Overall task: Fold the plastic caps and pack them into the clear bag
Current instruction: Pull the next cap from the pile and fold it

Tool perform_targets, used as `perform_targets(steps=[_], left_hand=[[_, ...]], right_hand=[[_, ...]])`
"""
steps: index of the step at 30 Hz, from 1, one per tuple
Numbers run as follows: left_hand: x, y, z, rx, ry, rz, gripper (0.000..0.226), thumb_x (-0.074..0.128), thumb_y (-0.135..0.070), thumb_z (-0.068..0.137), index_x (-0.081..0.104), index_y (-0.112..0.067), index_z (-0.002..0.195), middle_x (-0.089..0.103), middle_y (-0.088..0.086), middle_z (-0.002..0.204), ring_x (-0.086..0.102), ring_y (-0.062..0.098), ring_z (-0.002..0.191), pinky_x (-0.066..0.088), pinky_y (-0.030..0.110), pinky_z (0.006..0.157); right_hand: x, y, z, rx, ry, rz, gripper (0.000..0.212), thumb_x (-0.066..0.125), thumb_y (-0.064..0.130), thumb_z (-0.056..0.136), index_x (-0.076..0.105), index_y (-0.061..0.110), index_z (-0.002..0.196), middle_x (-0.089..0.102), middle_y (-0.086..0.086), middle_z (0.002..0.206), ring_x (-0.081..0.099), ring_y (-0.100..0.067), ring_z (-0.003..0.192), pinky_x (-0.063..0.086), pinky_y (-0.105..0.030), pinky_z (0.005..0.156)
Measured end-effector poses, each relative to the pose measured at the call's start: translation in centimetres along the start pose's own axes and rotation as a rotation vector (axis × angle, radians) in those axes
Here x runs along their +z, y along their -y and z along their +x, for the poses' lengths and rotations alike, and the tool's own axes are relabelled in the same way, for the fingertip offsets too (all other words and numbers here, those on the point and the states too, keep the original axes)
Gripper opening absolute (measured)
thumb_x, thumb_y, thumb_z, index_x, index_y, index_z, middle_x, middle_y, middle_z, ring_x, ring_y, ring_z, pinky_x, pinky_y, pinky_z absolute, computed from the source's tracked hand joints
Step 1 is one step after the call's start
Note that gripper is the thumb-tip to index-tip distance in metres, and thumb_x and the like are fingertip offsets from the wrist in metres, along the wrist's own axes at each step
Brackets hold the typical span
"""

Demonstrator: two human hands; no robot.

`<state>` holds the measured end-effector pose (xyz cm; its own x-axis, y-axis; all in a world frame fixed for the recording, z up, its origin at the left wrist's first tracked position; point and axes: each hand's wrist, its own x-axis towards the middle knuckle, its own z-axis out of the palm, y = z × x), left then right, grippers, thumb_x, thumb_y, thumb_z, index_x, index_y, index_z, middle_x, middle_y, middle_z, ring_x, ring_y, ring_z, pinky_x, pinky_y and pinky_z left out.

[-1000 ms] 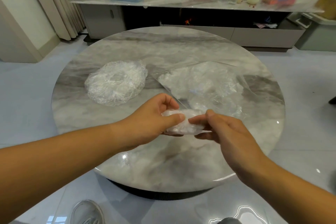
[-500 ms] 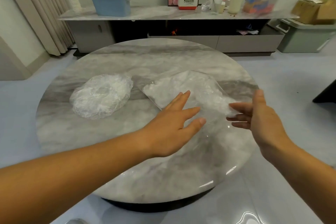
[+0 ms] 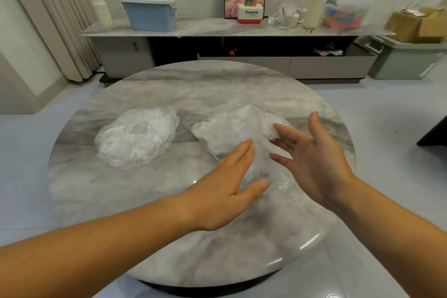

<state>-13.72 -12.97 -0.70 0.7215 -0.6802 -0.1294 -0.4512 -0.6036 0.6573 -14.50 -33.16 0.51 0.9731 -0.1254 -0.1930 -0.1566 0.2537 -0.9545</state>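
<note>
A clear bag [image 3: 227, 133] with folded white plastic caps inside lies on the round marble table [image 3: 169, 87], right of centre. A stack of unfolded crinkled plastic caps [image 3: 136, 139] sits to its left. My left hand [image 3: 229, 176] hovers over the bag's near end with straight fingers and holds nothing. My right hand [image 3: 312, 155] is beside it, palm turned inward, fingers spread; its fingertips are at a folded cap in the bag, and whether they touch it is unclear.
Behind the table runs a low marble sideboard [image 3: 217, 29] with a blue bin [image 3: 151, 12], paper cups [image 3: 100, 7], a white box and a clear container. A grey-green crate [image 3: 406, 58] stands on the floor at the right. Curtains hang at the left.
One second ago both hands pinched a folded cap at the bag's mouth. They have since let go and now sit open over the bag, with the cap inside it.
</note>
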Motion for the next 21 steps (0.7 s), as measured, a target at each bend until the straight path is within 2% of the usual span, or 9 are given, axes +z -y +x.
perform_targets(steps=[7,11,17,21], left_hand=[[-0.4,0.8,-0.7,0.046,0.000,-0.046,0.082,0.027,-0.069,0.090,-0.003,-0.035,0.159,-0.014,-0.031,0.161,-0.014,-0.022,0.140,0.000,0.012,0.118],[-0.9,1.1,-1.1,0.065,0.006,-0.107,0.079,0.029,-0.066,0.091,0.006,-0.036,0.159,-0.004,-0.032,0.162,-0.006,-0.024,0.140,0.001,0.005,0.113],[-0.8,2.1,-1.6,0.067,0.042,-0.148,0.076,0.034,-0.067,0.092,0.013,-0.037,0.159,0.002,-0.032,0.162,-0.002,-0.023,0.141,0.004,0.009,0.116],[-0.8,2.7,-1.9,0.048,0.033,-0.178,0.073,0.036,-0.065,0.095,0.016,-0.037,0.159,0.005,-0.032,0.162,-0.001,-0.023,0.141,0.005,0.011,0.117]], right_hand=[[2.7,0.3,1.3,0.027,0.070,0.141,0.094,0.030,0.081,0.086,0.061,0.009,0.136,0.060,0.000,0.141,0.053,-0.018,0.132,0.041,-0.044,0.110],[4.1,0.0,2.4,0.054,0.064,0.185,0.105,0.037,0.084,0.076,0.056,0.004,0.140,0.057,-0.002,0.142,0.053,-0.020,0.131,0.042,-0.042,0.106],[4.5,-0.2,3.8,0.095,0.030,0.196,0.107,0.036,0.083,0.084,0.041,-0.003,0.148,0.043,-0.009,0.155,0.050,-0.019,0.133,0.038,-0.040,0.101],[4.8,0.0,3.3,0.095,-0.018,0.322,0.086,0.050,0.072,0.088,0.056,-0.001,0.133,0.052,-0.019,0.142,0.061,-0.027,0.123,0.048,-0.035,0.097]])
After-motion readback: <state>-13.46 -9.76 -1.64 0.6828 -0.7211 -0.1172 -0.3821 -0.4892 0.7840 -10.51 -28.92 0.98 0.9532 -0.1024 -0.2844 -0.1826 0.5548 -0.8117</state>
